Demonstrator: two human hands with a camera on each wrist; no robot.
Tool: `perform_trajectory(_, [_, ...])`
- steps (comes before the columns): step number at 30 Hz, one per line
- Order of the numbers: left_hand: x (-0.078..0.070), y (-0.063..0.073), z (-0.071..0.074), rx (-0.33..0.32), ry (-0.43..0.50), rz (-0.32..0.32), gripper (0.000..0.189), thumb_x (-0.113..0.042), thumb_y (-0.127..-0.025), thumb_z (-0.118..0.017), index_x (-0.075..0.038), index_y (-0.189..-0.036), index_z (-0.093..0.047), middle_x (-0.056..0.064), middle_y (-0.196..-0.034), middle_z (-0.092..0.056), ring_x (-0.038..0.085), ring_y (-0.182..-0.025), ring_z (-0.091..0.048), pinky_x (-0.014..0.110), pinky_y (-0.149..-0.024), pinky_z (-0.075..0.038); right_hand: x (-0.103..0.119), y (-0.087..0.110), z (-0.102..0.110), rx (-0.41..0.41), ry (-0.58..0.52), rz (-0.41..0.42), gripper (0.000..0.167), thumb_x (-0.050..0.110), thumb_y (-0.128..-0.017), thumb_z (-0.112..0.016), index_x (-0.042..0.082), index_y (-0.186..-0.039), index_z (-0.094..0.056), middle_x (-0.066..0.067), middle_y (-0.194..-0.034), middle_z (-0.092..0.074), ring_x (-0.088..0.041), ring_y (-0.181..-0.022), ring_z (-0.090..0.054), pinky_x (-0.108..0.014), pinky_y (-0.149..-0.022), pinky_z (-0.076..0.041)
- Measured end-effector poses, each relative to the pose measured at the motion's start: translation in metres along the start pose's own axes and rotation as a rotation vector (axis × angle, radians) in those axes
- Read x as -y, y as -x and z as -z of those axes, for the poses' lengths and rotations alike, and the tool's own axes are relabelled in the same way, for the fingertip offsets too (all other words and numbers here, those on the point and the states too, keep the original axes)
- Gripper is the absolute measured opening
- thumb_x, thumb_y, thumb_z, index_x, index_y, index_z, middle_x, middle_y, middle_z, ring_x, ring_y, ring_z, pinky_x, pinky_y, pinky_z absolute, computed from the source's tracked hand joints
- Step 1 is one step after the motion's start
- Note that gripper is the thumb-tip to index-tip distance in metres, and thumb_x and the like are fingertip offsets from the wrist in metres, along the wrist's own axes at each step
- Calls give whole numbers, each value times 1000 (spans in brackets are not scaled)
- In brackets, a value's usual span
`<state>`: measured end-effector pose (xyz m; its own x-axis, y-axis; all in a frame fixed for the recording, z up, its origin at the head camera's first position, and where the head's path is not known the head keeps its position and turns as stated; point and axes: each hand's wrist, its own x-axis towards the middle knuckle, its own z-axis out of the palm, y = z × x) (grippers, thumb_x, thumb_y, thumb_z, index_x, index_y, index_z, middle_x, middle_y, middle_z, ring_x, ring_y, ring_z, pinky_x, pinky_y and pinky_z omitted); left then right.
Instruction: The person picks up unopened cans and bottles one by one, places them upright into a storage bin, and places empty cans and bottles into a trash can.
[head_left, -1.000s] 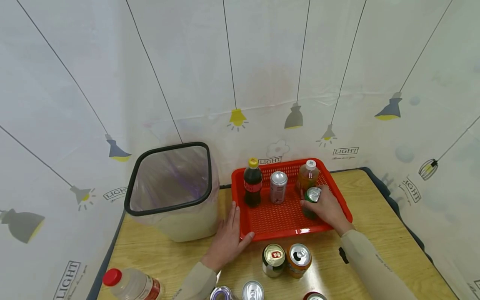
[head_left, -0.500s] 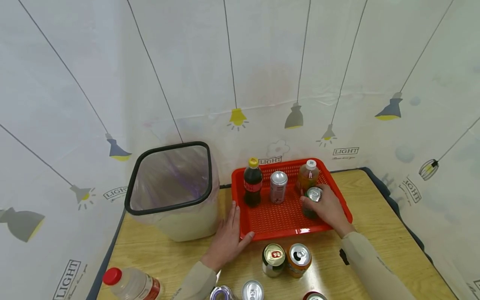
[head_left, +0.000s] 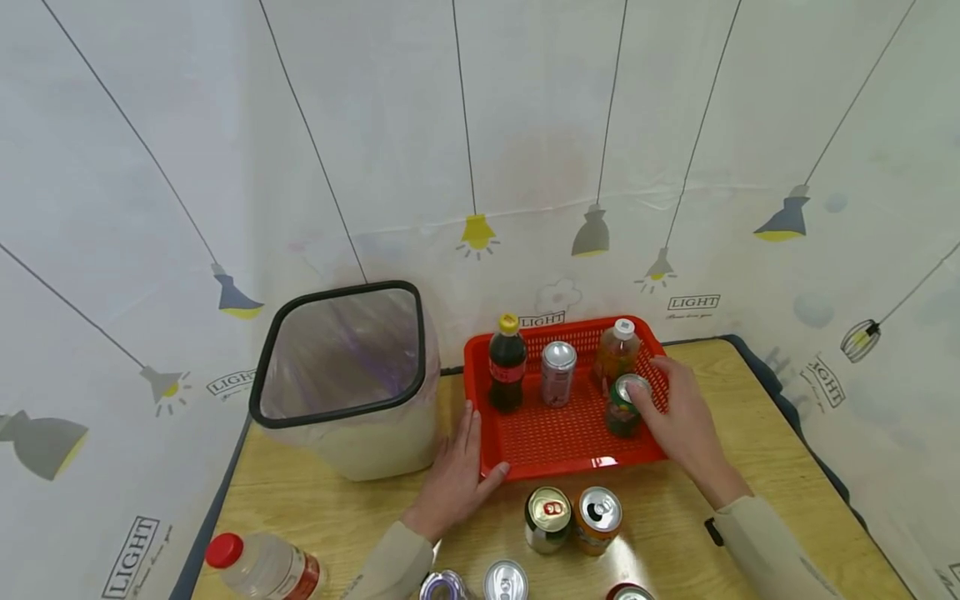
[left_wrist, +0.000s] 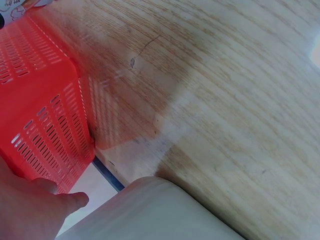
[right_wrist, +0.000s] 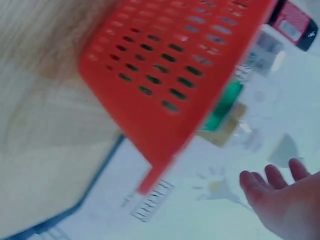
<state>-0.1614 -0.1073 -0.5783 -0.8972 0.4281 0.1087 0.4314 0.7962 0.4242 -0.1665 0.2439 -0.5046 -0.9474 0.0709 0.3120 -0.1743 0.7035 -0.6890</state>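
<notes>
My left hand [head_left: 453,483] rests with fingers outstretched at the near left corner of a red plastic basket [head_left: 551,437]; its fingers also show beside the slotted wall in the left wrist view. A green drink can [head_left: 622,417] stands upright inside the basket at the right. Over the basket's right rim is my right hand [head_left: 686,421], its thumb overlapping the can's lid in the head view. In the right wrist view those fingers are spread apart around nothing. A cola bottle [head_left: 507,367], a silver-pink can [head_left: 557,379] and a white-capped bottle [head_left: 618,354] stand along the basket's back.
A lined waste bin [head_left: 382,450] with a black rim stands left of the basket. In front are a gold-topped can [head_left: 547,525], an orange can [head_left: 597,525] and a silver-lidded can [head_left: 506,582]. A red-capped bottle [head_left: 270,571] lies at the front left.
My right hand has let go of the green can and drawn back to the right, leaving the can standing in the basket. My left hand has stayed at the basket.
</notes>
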Motion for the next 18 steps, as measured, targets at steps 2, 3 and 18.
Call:
perform_trajectory(2, [0,0,1,-3,0,-2,90,-51,-103,-56,6,-162,-18,21,-172,-4,44,-151,-28,66,-115,-31,8,5,3,-15,-12,66,62,32,-102,-66,-7,-144,-45,-29,-143,-48,-48,-132,-45,-69,-106,-37])
perform_trajectory(3, [0,0,1,-2,0,-3,90,-51,-104,-56,6,-162,-18,22,-172,-4,44,-151,-28,66,-115,-31,11,7,5,-20,-20,101,59,29,-101,-68,-6,-143,-47,-27,-142,-49,-47,-132,-47,-68,-106,-37])
perform_trajectory(18, [-1,0,1,-17,16,-6,89,-49,-103,-57,6,-162,-18,22,-172,-4,39,-155,-21,65,-115,-32,45,35,10,123,-101,375,58,15,-92,-77,12,-145,-53,-5,-142,-59,-24,-123,-58,-10,-108,-33])
